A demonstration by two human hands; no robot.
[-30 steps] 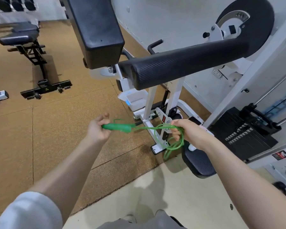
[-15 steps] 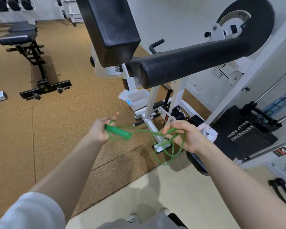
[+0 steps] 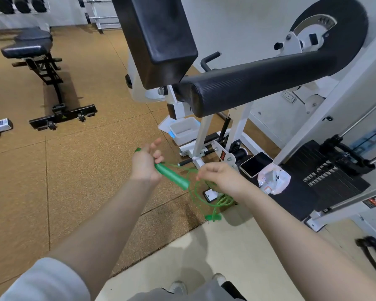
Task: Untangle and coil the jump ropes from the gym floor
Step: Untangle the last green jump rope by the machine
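A green jump rope hangs in the air between my hands at mid-frame. My left hand (image 3: 144, 165) grips one green handle (image 3: 173, 176), which points down and to the right; some fingers are spread above it. My right hand (image 3: 220, 179) pinches the thin green cord (image 3: 197, 193) a short way to the right. Below that hand the cord droops in several loose loops (image 3: 217, 205) that end near a small green piece (image 3: 213, 217) just above the floor. A second handle is not clearly seen.
A white weight machine with black pads (image 3: 248, 90) and a weight stack (image 3: 326, 179) stands right ahead. A phone (image 3: 256, 164) and a crumpled wrapper (image 3: 274, 181) lie on its seat. A white box (image 3: 185, 129) sits at its base. A black bench (image 3: 41, 68) stands far left.
My left hand has turned the handle so it points down-right and spread its fingers. My right hand has dropped lower, and the loops now hang lower beneath it. The camera has come closer.
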